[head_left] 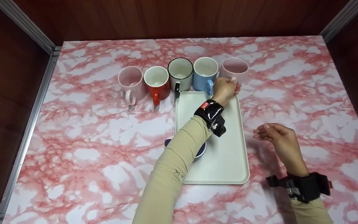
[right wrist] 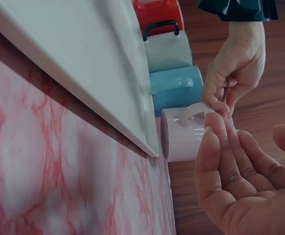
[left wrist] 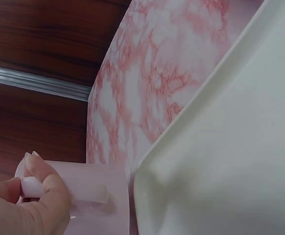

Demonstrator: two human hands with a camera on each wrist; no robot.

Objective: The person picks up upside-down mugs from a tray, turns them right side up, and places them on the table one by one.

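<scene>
At the right end of a row of mugs stands a pale pink mug (head_left: 235, 66). My left hand (head_left: 225, 88) grips its handle, with fingers curled round it in the left wrist view, where the mug's pink side (left wrist: 103, 218) shows beyond the fingers. Right beside that hand is a light blue mug (head_left: 201, 81), its handle turned toward me. My right hand (head_left: 280, 137) holds nothing and hovers to the right of the tray, fingers loosely bent. In the right wrist view its fingers (right wrist: 221, 166) overlap the pink mug.
A cream tray (head_left: 228, 161) lies below the row. On it, a dark blue round piece with a pale rim (head_left: 201, 152) is mostly hidden under my left forearm. Further left stand a black-rimmed white mug (head_left: 180, 70), a red mug (head_left: 162, 91) and another pink mug (head_left: 138, 88).
</scene>
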